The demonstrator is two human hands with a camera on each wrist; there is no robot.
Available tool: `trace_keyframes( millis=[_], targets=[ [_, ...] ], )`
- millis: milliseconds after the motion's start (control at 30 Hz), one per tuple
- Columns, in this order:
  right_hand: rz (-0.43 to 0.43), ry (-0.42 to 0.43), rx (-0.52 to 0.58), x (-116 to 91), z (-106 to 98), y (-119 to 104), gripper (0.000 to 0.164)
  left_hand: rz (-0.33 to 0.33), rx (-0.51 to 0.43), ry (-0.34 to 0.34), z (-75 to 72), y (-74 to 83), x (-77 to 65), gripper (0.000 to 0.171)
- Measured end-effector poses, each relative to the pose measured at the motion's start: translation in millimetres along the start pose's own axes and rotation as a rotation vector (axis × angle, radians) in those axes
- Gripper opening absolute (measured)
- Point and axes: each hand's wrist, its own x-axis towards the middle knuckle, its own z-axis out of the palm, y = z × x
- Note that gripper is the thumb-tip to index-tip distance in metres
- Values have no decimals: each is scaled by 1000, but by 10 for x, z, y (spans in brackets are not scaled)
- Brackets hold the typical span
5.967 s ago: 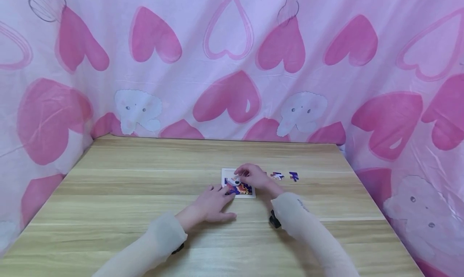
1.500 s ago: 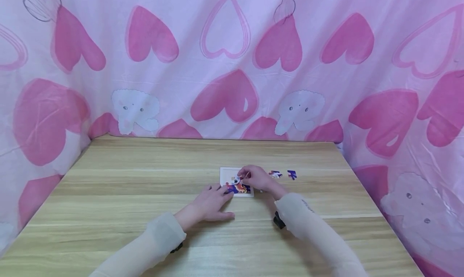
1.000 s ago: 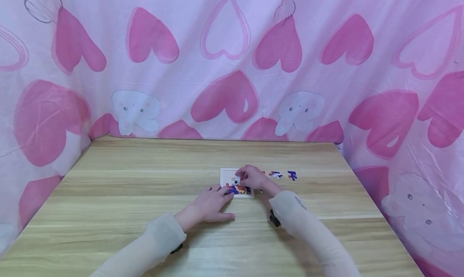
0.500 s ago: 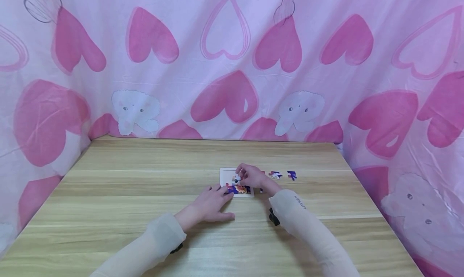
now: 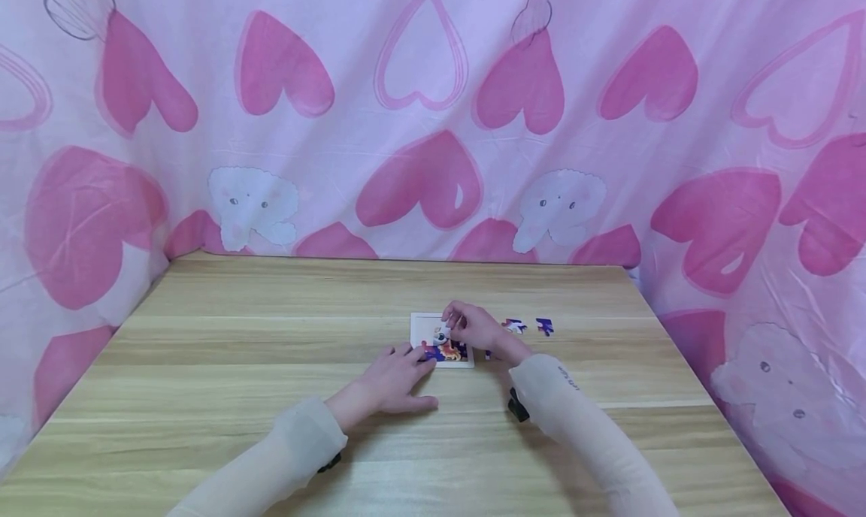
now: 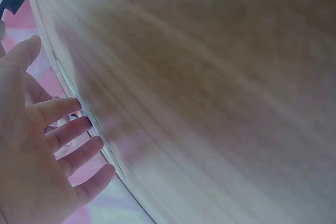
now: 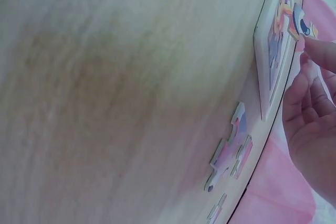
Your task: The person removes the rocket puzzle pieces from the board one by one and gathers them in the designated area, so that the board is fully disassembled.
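A small white-framed jigsaw board lies at the middle of the table, with purple and orange pieces fitted along its near part. My left hand rests at its near left corner, fingers spread and fairly straight. Over the board, my right hand pinches a pale puzzle piece with a printed eye between thumb and fingers. In the right wrist view that piece is tilted up, off the board's surface. The right hand hides the board's far right part in the head view.
Loose puzzle pieces lie right of the board, one purple piece farthest out. Some are partly hidden behind the right hand. The wooden table ends at a pink heart-patterned curtain at the back and sides.
My right hand, holding the eye piece, has shifted slightly over the board and is now a little higher and farther away. The left hand stays in place on the board.
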Motion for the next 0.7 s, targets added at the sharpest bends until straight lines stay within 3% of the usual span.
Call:
trace_keyframes(
  millis=[400, 700],
  targets=[
    [-100, -56, 152, -181, -126, 23, 23, 6, -5, 16, 21, -15, -3, 73],
    [6, -112, 183, -411, -296, 151, 22, 1, -14, 0, 12, -6, -6, 74]
  ],
)
